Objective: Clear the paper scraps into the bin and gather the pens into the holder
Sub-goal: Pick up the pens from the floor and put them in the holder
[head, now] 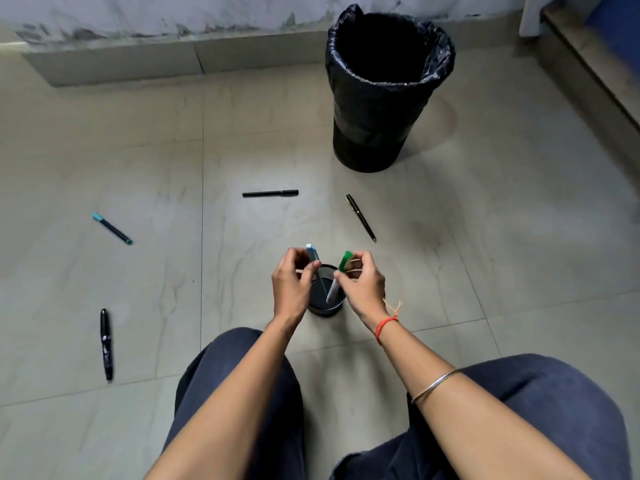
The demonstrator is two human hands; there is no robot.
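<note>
A small black mesh holder stands on the floor just in front of my knees. My left hand is shut on a light-blue-capped pen whose tip points down into the holder. My right hand is shut on a green-capped white pen, also angled tip-down into the holder. Several pens lie loose on the tiles: a black one, a black one with gold trim, a teal-ended one and a thick black one. No paper scraps are visible.
A tall black bin lined with a black bag stands at the back right of centre. A low tiled ledge runs along the wall at the back. My knees in dark trousers fill the bottom of the view.
</note>
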